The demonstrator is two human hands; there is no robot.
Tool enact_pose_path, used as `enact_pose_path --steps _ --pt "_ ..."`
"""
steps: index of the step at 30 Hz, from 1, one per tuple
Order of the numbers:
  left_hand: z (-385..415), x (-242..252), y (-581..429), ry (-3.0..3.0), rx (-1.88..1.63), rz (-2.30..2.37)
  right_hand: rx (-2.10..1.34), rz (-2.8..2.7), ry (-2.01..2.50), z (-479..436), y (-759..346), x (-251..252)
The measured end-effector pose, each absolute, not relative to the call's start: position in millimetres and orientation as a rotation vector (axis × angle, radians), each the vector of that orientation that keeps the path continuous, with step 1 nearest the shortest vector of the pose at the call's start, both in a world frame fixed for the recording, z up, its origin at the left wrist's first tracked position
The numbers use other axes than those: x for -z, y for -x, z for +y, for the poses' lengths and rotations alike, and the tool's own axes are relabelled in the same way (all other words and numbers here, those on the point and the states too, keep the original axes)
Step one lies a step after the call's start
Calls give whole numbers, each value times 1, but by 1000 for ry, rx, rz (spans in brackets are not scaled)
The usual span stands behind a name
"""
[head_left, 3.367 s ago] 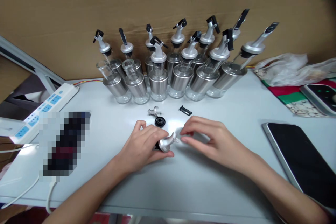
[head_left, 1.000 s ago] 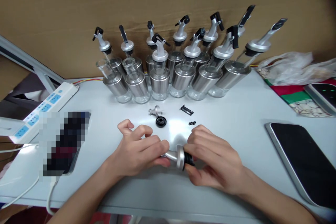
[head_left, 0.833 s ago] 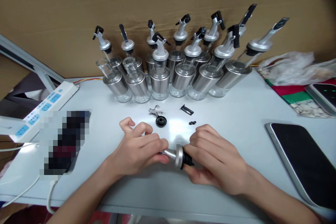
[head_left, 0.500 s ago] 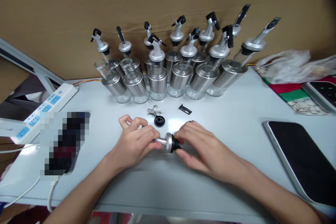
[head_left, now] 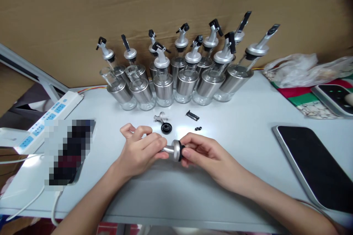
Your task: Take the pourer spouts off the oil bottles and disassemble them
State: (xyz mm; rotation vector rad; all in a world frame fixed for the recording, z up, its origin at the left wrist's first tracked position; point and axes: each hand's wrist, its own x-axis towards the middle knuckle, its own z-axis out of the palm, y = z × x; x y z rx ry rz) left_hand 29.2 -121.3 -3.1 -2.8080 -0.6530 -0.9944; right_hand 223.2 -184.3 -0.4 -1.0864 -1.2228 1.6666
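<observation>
Between my two hands is a silver pourer spout [head_left: 175, 150] with a black stopper on its right side. My left hand [head_left: 143, 148] pinches its narrow spout end, which the fingers partly cover. The fingers of my right hand [head_left: 205, 154] are closed around the black stopper end. Just beyond the hands lie a second metal spout [head_left: 162, 117], a round black stopper [head_left: 166, 128], a black lever piece [head_left: 192, 115] and some tiny black parts [head_left: 198, 129].
Several glass bottles with steel sleeves [head_left: 186, 82] stand at the back, most topped with pourers; two at front left have bare necks. A power strip [head_left: 49, 117] and a pixelated phone-like device lie left. A large phone-like device [head_left: 317, 165] and plastic bag [head_left: 300, 69] are right.
My right hand has turned and closed its thumb and fingers over the stopper, which shows less now. The tiny black parts behind it have come into sight. The view has shifted slightly.
</observation>
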Motion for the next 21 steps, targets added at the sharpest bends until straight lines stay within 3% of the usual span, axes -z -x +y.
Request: enact_pose_path --steps 4,11,16,21 --pt "-119 -2 -23 2978 903 -738 -1663 -1150 1125 -186 -219 -1" --pt "-117 -2 -21 3184 964 -899 -1307 -1440 1212 -191 -220 -1" --pt "-97 9 1 2755 1519 -1430 -808 -1512 1263 -191 -235 -1" --pt "-83 24 7 2847 930 -1583 -797 -1810 1404 -183 -241 -1"
